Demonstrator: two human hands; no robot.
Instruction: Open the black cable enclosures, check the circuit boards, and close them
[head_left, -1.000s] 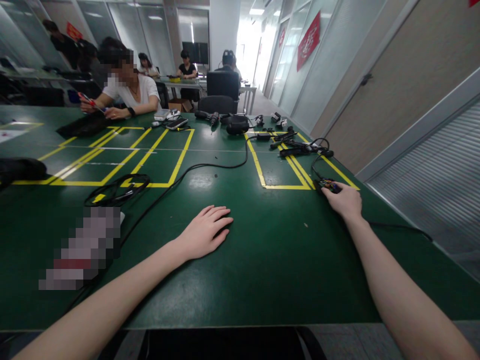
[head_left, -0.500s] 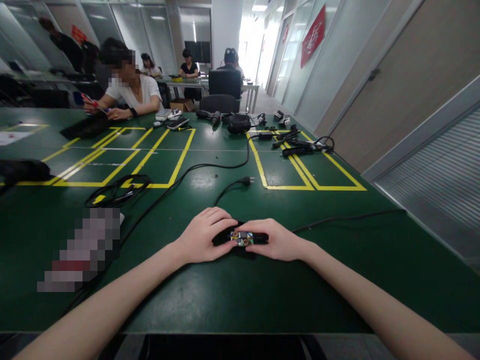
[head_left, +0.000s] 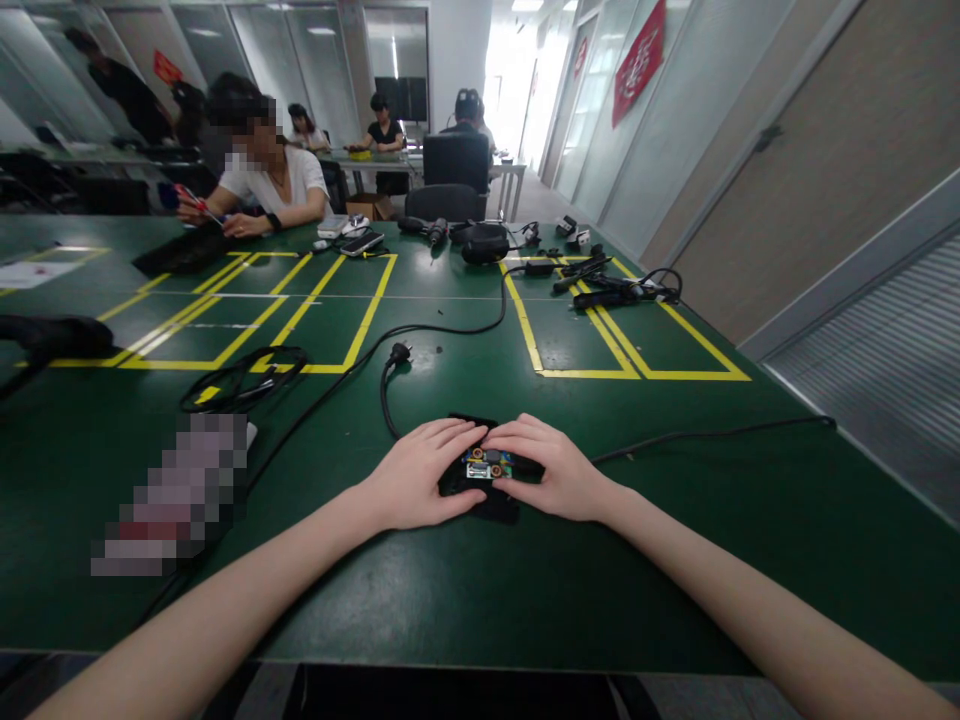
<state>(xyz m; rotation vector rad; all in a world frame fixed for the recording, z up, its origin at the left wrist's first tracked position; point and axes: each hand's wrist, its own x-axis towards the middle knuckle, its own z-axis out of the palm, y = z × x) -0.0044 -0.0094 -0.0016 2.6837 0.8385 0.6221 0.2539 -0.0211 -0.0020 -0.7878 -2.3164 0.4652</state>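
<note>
A small circuit board [head_left: 491,460] with copper coils and a silvery part lies between my hands, over a black plastic casing [head_left: 499,508] on the green table. My left hand [head_left: 427,475] curls around the casing's left side, thumb in front and fingers behind. From the right, my right hand [head_left: 555,470] grips the board's end, with its thumb and fingers at the front and back edges. Part of the casing is hidden beneath both hands. A black power cord with a plug [head_left: 401,352] runs out from behind my left hand.
A coiled black cable [head_left: 244,378] and a blurred-out object [head_left: 176,490] lie to the left. A long cord crosses the table. Farther back are a power drill [head_left: 435,232], a black case [head_left: 484,243] and tangled cables [head_left: 607,288]. A person [head_left: 274,190] works across the table.
The cord's plug has swung left and now points away from me. The board has turned between my hands, showing its silvery part. My left thumb and fingers have shifted slightly along the casing.
</note>
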